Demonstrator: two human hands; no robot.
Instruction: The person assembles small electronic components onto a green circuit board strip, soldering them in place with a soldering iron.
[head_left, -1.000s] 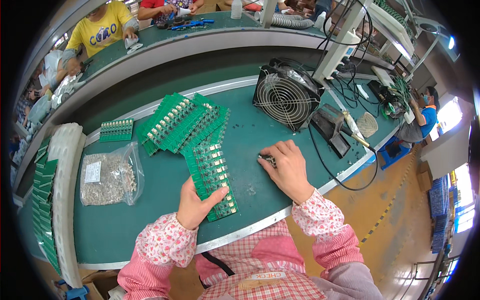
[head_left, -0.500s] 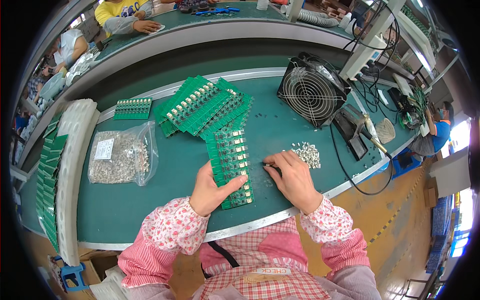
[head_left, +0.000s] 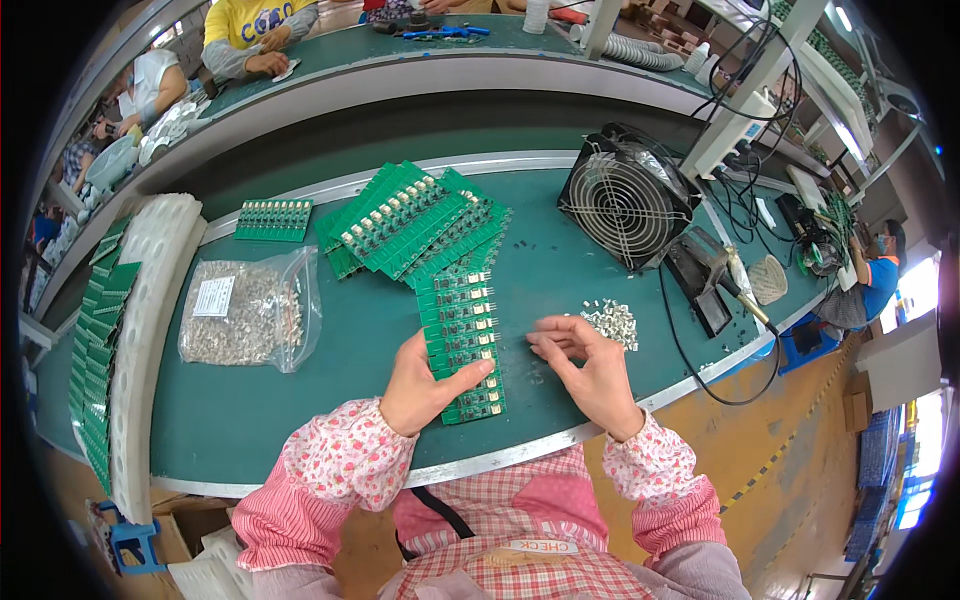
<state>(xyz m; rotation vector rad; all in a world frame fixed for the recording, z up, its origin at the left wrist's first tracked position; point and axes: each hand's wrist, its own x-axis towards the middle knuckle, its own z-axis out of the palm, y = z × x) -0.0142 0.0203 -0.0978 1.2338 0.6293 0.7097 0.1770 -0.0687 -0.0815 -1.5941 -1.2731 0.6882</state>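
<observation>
My left hand (head_left: 425,383) grips a green circuit board panel (head_left: 462,335) by its lower left side, thumb lying across the front. White connectors run down the panel's right side, with pins sticking out at the edge. To the right of the panel, and apart from it, is my right hand (head_left: 590,372). Its thumb and index fingertips are drawn together; whatever may be between them is too small to make out. Just beyond that hand lies a pile of small white connectors (head_left: 612,325). Beyond the held panel, more green panels (head_left: 410,220) are stacked in a fan.
Left of me lie a clear bag of small white parts (head_left: 240,325), one separate panel (head_left: 273,220) and a white foam strip (head_left: 145,380) beside more boards. A black fan (head_left: 625,205) and a soldering iron (head_left: 740,290) with its cable are at the right. Other people work beyond.
My right hand has turned and its fingers have uncurled somewhat. The dark piece seen at its fingertips no longer shows there. My left hand keeps its grip on the panel.
</observation>
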